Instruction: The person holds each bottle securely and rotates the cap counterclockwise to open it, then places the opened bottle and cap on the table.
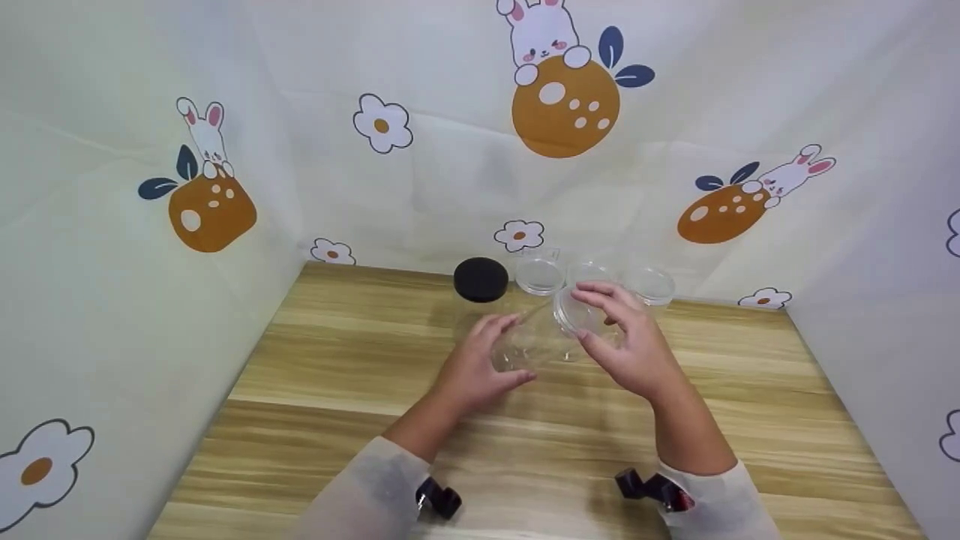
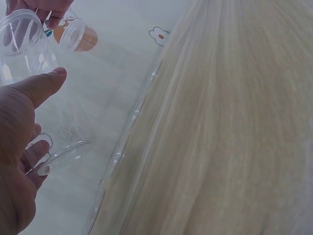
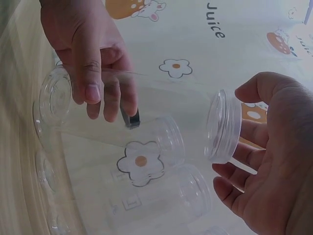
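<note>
A large clear jar [image 1: 529,341] is held tilted above the table, its lid end pointing up and to the right. My left hand [image 1: 484,367] grips the jar's body near the base, thumb on the near side and fingers over the far side. Around the clear lid [image 3: 225,127] curl the thumb and fingers of my right hand [image 1: 630,341], touching its rim. In the right wrist view the lid sits on the jar's mouth; how tightly cannot be told. The left hand [image 3: 93,63] shows there across the jar near its base.
Behind the held jar stands a row on the wooden table [image 1: 337,360]: a jar with a black lid [image 1: 481,280] at left, then clear-lidded jars [image 1: 540,276] to its right. A printed cloth [image 1: 442,180] hangs close behind them and at both sides.
</note>
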